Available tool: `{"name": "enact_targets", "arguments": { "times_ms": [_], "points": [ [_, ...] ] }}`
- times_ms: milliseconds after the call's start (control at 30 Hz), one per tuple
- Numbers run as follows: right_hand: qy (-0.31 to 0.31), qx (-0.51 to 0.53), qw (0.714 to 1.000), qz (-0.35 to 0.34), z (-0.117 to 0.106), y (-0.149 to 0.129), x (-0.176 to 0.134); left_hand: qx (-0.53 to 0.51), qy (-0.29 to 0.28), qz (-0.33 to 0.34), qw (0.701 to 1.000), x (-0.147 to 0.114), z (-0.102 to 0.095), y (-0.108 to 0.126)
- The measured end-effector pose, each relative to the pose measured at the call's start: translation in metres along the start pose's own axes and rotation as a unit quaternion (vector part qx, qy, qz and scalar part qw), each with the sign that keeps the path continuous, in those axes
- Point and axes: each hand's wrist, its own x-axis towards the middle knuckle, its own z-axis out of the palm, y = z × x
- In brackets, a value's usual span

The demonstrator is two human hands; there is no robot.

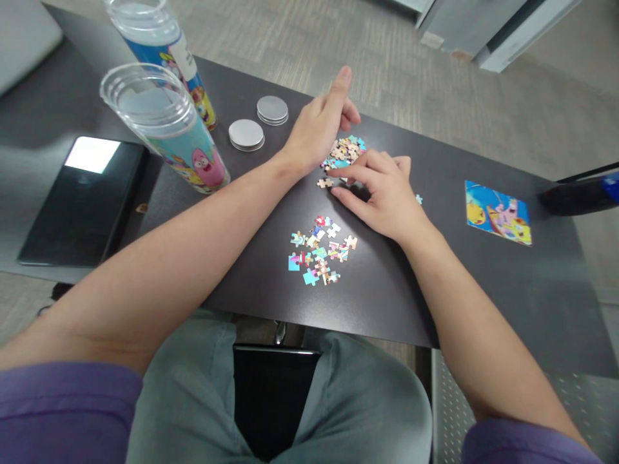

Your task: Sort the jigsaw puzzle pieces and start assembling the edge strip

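A heap of mixed jigsaw pieces [345,151] lies near the table's far side. My left hand [319,125] rests on its edge along the heap's left side, thumb stretched out and the other fingers loosely bent, with nothing seen in it. Over the heap's near right side is my right hand [384,190], its thumb and index finger apart. Those fingertips are close to a loose tan jigsaw piece [325,183]; whether they touch it I cannot tell. Closer to me, a second group of jigsaw pieces [320,253] is spread out, with blue, pink and red parts.
Two clear-topped cartoon tubes [193,151] stand at the left, beside two round metal lids [246,134]. A black tablet [80,206] lies farther left. On the right are a cartoon picture card [499,212] and a dark blue-ended object [575,196]. One piece [418,199] sits beyond my right wrist.
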Motion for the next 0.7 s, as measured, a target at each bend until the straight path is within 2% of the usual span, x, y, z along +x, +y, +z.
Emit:
{"name": "enact_targets", "arguments": {
  "times_ms": [267, 433, 567, 700],
  "points": [
    [-0.009, 0.012, 1.000, 0.003, 0.004, -0.003, 0.003, -0.014, -0.005, 0.008, 1.000, -0.001, 0.000, 0.001],
    [-0.001, 0.027, 1.000, 0.003, -0.007, 0.003, 0.001, -0.015, -0.008, 0.016, 1.000, 0.000, -0.001, 0.000],
    [-0.026, 0.037, 0.999, -0.018, -0.022, 0.016, -0.003, -0.013, -0.005, 0.016, 1.000, 0.001, -0.001, -0.001],
    [-0.005, 0.035, 0.999, -0.013, -0.018, 0.022, -0.003, -0.002, -0.003, 0.003, 1.000, 0.001, 0.000, -0.002]
  ]
}}
